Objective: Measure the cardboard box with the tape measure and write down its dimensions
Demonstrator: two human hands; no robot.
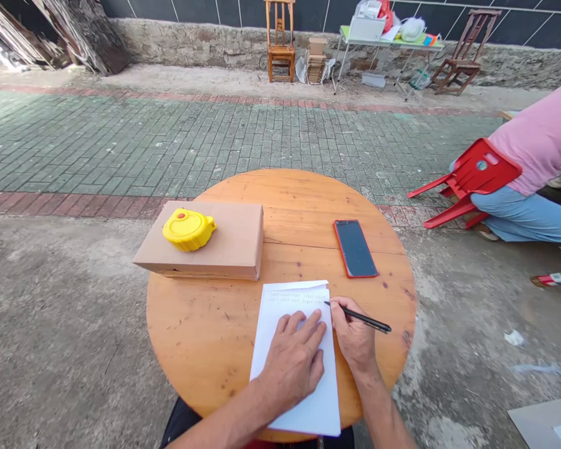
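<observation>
A white sheet of paper with two lines of small writing at its top lies on the near side of a round wooden table. My left hand rests flat on the sheet, fingers stretched out. My right hand is closed on a black pen, its tip touching the paper's right edge near the writing. A brown cardboard box lies on the table's left side, with a yellow tape measure on top. A phone with a red case lies screen-up to the right.
A person in a pink shirt sits on a tilted red plastic chair at right. Far back stand a wooden chair, a green folding table with items and another chair. Paper lies on the ground at lower right.
</observation>
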